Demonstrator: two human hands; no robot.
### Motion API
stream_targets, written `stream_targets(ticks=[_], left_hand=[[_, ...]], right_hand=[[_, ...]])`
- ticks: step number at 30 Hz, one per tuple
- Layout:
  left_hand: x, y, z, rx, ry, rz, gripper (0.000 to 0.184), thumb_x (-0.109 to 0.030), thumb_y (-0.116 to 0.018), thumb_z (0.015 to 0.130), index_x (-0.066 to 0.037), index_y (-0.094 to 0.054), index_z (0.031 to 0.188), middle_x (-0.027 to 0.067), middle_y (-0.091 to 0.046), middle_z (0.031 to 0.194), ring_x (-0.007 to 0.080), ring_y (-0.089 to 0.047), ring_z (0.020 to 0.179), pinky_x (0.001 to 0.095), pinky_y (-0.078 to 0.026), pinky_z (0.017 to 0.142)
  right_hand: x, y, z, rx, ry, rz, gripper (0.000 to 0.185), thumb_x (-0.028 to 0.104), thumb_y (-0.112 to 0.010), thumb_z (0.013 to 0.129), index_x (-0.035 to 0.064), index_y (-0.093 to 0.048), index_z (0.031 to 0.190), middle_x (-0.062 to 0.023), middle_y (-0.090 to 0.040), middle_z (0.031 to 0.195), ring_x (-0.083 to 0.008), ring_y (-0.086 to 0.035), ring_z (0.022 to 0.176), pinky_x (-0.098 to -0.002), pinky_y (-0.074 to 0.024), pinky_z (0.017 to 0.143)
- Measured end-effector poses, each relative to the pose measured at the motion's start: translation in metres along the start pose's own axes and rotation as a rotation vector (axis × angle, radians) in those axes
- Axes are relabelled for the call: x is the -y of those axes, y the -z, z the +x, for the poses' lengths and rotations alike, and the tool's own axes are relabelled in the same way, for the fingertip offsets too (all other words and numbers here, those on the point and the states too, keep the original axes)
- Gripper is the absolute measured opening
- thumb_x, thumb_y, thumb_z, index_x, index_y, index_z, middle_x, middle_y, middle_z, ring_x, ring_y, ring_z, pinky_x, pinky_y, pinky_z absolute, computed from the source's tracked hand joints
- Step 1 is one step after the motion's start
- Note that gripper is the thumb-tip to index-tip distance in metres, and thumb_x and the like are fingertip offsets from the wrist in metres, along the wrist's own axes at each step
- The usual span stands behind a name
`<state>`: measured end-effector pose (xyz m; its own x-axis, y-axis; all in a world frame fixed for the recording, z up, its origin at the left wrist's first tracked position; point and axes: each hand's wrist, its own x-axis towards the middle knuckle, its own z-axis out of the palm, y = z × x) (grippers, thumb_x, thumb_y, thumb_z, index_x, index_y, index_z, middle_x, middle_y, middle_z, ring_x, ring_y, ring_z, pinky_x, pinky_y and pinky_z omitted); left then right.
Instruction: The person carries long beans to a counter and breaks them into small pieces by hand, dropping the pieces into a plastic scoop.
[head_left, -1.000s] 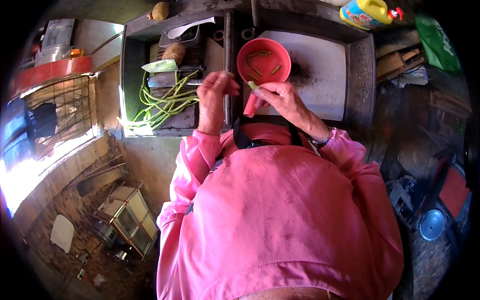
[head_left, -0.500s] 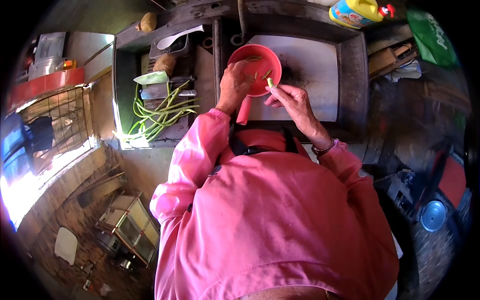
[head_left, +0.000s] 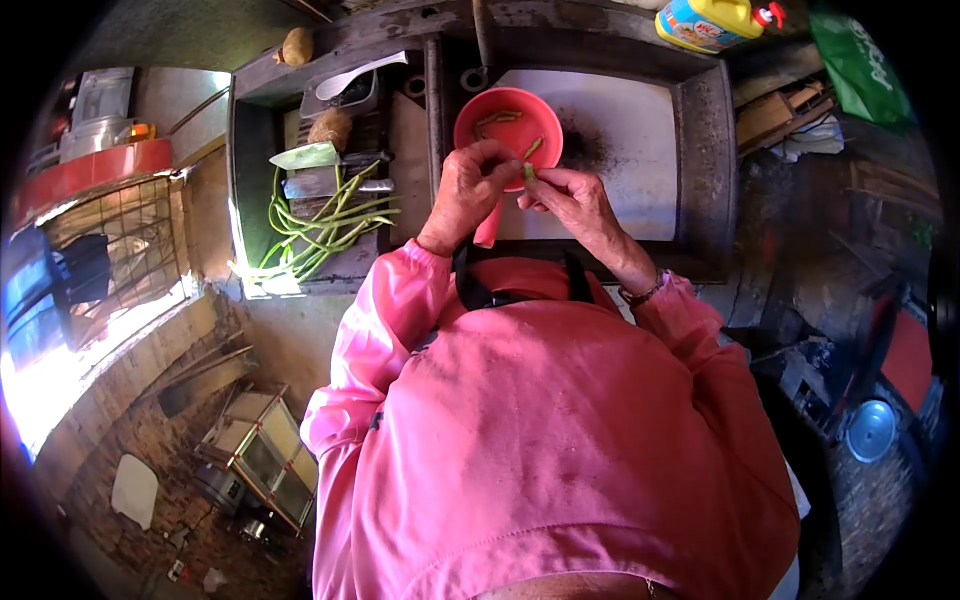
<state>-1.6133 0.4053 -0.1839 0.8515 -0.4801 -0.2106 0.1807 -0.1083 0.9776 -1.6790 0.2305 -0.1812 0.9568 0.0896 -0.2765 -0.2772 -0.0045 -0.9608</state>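
Note:
A red plastic dipper (head_left: 548, 110) with a handle toward me holds several short pieces of green bean (head_left: 500, 117). Over its near rim, my right hand (head_left: 585, 205) pinches a short green bean piece (head_left: 529, 172) between thumb and fingers. My left hand (head_left: 468, 190) meets it there, its thumb and fingertips closed at the other side of the same piece. To the left lies a loose bunch of long green beans (head_left: 322, 232), apart from both hands.
Beside the bunch are a knife (head_left: 305, 156), a brown husky coconut-like object (head_left: 330, 128), and a white spoon (head_left: 350, 76) across a container. A white board (head_left: 630, 200) lies under the dipper. A yellow bottle (head_left: 705, 25) stands at the back right, near a green bag (head_left: 860, 70).
My left hand has come back from over the dipper to the right hand, fingertips now at the bean piece. The right hand has lowered slightly toward me and left.

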Motion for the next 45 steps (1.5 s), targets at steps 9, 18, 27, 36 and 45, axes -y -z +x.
stream_targets(ticks=[9, 18, 27, 36, 45], left_hand=[[0.011, -0.006, -0.030, -0.078, 0.063, -0.090, 0.009, -0.007, -0.059, 0.086, 0.001, -0.063, 0.086, 0.0006, -0.061, 0.072, 0.0071, -0.056, 0.067, 0.0229, -0.046, 0.062], [0.065, -0.024, -0.052, 0.131, -0.206, 0.486, 0.017, -0.004, -0.056, 0.076, -0.003, -0.067, 0.089, 0.0122, -0.061, 0.071, 0.0280, -0.060, 0.064, 0.0346, -0.050, 0.063], [0.081, -0.013, -0.055, 0.013, -0.373, 0.519, 0.028, -0.007, -0.059, 0.072, -0.004, -0.066, 0.099, 0.0157, -0.066, 0.094, 0.0314, -0.064, 0.088, 0.0389, -0.052, 0.077], [0.122, 0.139, -0.112, -0.661, 0.067, 0.739, 0.012, -0.016, -0.059, 0.079, -0.008, -0.066, 0.081, 0.0182, -0.064, 0.075, 0.0379, -0.063, 0.073, 0.0451, -0.051, 0.064], [0.117, 0.228, -0.123, -0.520, 0.149, 1.363, 0.022, -0.005, -0.056, 0.074, -0.011, -0.068, 0.092, 0.0103, -0.058, 0.099, 0.0298, -0.057, 0.097, 0.0426, -0.047, 0.078]], right_hand=[[0.019, -0.007, 0.009, -0.262, 0.048, 0.137, 0.030, 0.027, -0.058, 0.095, -0.0008, -0.069, 0.095, -0.0049, -0.069, 0.082, -0.0093, -0.064, 0.078, -0.0225, -0.0517, 0.070], [-0.041, 0.014, 0.056, -0.153, -0.017, -0.037, 0.035, 0.033, -0.056, 0.095, -0.0006, -0.066, 0.099, -0.0098, -0.068, 0.084, -0.0157, -0.066, 0.079, -0.0269, -0.0533, 0.070], [-0.059, 0.013, 0.052, -0.052, 0.068, -0.561, 0.033, 0.030, -0.057, 0.092, 0.0017, -0.067, 0.106, -0.0127, -0.070, 0.081, -0.0187, -0.068, 0.075, -0.0307, -0.0525, 0.068], [-0.070, -0.007, -0.002, 0.156, -0.156, -0.250, 0.030, 0.020, -0.055, 0.095, -0.0014, -0.063, 0.115, -0.0090, -0.069, 0.083, -0.0131, -0.065, 0.072, -0.0258, -0.0535, 0.064], [-0.085, -0.021, 0.000, 0.144, -0.216, -0.388, 0.029, 0.019, -0.059, 0.092, -0.0004, -0.065, 0.113, -0.0099, -0.070, 0.081, -0.0139, -0.067, 0.073, -0.0265, -0.0530, 0.065]])
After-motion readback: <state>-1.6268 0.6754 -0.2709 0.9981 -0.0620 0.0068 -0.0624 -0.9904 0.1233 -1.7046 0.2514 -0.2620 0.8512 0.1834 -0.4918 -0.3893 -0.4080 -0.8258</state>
